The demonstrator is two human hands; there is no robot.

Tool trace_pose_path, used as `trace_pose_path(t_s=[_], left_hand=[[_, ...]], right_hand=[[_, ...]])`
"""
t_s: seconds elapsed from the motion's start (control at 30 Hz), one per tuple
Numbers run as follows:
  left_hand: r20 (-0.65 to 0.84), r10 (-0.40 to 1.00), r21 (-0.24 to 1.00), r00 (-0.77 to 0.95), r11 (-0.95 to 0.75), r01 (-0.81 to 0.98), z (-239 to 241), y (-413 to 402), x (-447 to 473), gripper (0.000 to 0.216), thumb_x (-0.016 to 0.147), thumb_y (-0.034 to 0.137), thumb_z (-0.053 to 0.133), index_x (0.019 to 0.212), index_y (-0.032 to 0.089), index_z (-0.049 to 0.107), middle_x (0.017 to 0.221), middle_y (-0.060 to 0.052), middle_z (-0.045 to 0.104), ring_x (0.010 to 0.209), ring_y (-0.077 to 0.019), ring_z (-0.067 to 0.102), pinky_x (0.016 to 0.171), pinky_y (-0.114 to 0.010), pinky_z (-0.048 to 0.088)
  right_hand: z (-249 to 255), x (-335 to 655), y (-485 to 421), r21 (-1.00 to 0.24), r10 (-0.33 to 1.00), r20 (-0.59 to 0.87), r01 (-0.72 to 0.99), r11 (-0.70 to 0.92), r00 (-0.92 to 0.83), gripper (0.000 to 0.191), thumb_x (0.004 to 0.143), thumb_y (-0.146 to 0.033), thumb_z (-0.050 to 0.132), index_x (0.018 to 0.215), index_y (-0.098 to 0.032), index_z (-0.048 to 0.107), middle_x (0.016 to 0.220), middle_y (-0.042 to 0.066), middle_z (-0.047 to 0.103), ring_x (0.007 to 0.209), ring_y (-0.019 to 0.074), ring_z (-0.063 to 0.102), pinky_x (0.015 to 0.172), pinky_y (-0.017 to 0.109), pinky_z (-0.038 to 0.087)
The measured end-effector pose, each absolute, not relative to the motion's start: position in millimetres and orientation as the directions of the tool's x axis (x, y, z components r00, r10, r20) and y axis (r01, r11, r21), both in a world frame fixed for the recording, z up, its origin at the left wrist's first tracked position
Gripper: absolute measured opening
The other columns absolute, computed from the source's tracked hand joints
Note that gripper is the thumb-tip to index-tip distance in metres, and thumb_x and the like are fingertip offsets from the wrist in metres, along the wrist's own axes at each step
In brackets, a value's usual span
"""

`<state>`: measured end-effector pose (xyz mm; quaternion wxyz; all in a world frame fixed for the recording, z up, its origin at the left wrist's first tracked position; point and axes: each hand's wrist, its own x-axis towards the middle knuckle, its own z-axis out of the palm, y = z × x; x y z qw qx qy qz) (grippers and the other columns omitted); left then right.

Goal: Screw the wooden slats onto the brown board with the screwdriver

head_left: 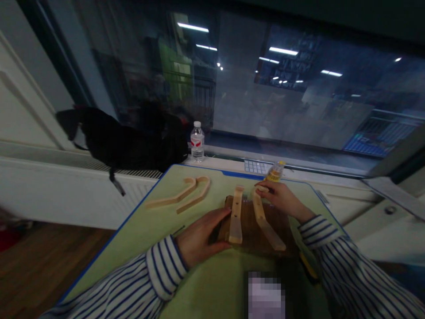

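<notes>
R bent wood strip is over the brown wooden board, far curled end in R hand, free end angling off to abt 5 o'clock. R hand grip: thumb + fingers closed on the curl only; rest of strip sticks out of the grip toward the person. Can't tell if its near end sits flat on the board or is lifted.

L bent wood strip, w/ holes, is at 9 o'clock of it, also over the board, far end reaching past the board's 12 o'clock edge. L hand at board's 9 o'clock: thumb & index spread in a wide C, tips by the board edge, index close to L strip. Can't tell if it's pressing.

Further out: 2 hook-ended wood strips, outer and inner, side by side at 10 o'clock on the green tabletop. Clear pack w/ yellow label at 1 o'clock, just past R hand. Water btl at 11 on the sill, black bag-like heap left of it. Pixelated patch at 6.
</notes>
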<state>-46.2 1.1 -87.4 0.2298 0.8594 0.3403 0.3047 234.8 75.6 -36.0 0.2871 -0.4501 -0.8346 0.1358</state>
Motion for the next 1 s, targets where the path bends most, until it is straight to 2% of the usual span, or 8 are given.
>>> trace_pose_path(t_s=[0.17,0.4,0.6,0.8,0.9,1.0], left_hand=[[0.401,0.679,0.551,0.615,-0.715,0.43,-92,1,-47,0.07,0.078,0.034,0.064,0.139,0.024,0.031,0.139,-0.011,0.044,0.126,-0.0259,0.043,0.105,-0.044,0.039],[0.425,0.656,0.507,0.624,-0.743,0.436,-96,1,-50,0.065,0.081,0.034,0.06,0.139,0.026,0.03,0.14,-0.01,0.043,0.128,-0.0248,0.042,0.106,-0.043,0.039],[0.362,0.729,0.542,0.581,-0.672,0.505,-88,4,-56,0.053,0.085,0.031,0.056,0.135,0.022,0.038,0.135,-0.01,0.049,0.123,-0.0223,0.048,0.104,-0.041,0.041],[0.33,0.853,0.599,0.404,-0.52,0.609,-82,10,-54,0.036,0.087,0.031,0.051,0.12,0.016,0.055,0.12,-0.011,0.061,0.109,-0.023,0.058,0.096,-0.041,0.047],[0.302,0.891,0.658,0.34,-0.453,0.602,-78,10,-49,0.034,0.088,0.029,0.049,0.118,0.014,0.056,0.116,-0.011,0.062,0.093,-0.0203,0.063,0.086,-0.038,0.053],[0.274,0.896,0.722,0.349,-0.431,0.54,-77,7,-42,0.037,0.088,0.028,0.049,0.122,0.016,0.052,0.118,-0.011,0.061,0.092,-0.0186,0.063,0.085,-0.036,0.053]], right_hand=[[-43,222,70,-0.513,0.84,0.338,0.665,0.543,-0.425,0.025,0.086,-0.033,0.051,0.1,-0.019,0.066,0.097,0.005,0.07,0.084,0.018,0.064,0.075,0.03,0.048],[-49,216,63,-0.483,0.863,0.341,0.719,0.501,-0.372,0.025,0.086,-0.033,0.051,0.101,-0.019,0.064,0.092,0.005,0.07,0.079,0.0173,0.064,0.071,0.029,0.047],[-53,219,57,-0.44,0.886,0.336,0.778,0.448,-0.32,0.025,0.087,-0.032,0.048,0.103,-0.019,0.062,0.09,0.005,0.07,0.074,0.0167,0.064,0.067,0.027,0.046],[-48,222,43,-0.358,0.9,0.353,0.852,0.381,-0.254,0.026,0.087,-0.027,0.046,0.108,-0.018,0.058,0.095,0.009,0.07,0.082,0.0199,0.064,0.072,0.029,0.045],[-50,224,38,-0.323,0.907,0.35,0.879,0.352,-0.234,0.026,0.086,-0.026,0.045,0.108,-0.018,0.057,0.091,0.009,0.07,0.077,0.0207,0.064,0.069,0.029,0.044],[-54,225,39,-0.301,0.908,0.362,0.896,0.328,-0.211,0.026,0.087,-0.026,0.043,0.107,-0.017,0.056,0.091,0.01,0.069,0.076,0.0218,0.064,0.066,0.03,0.043]])
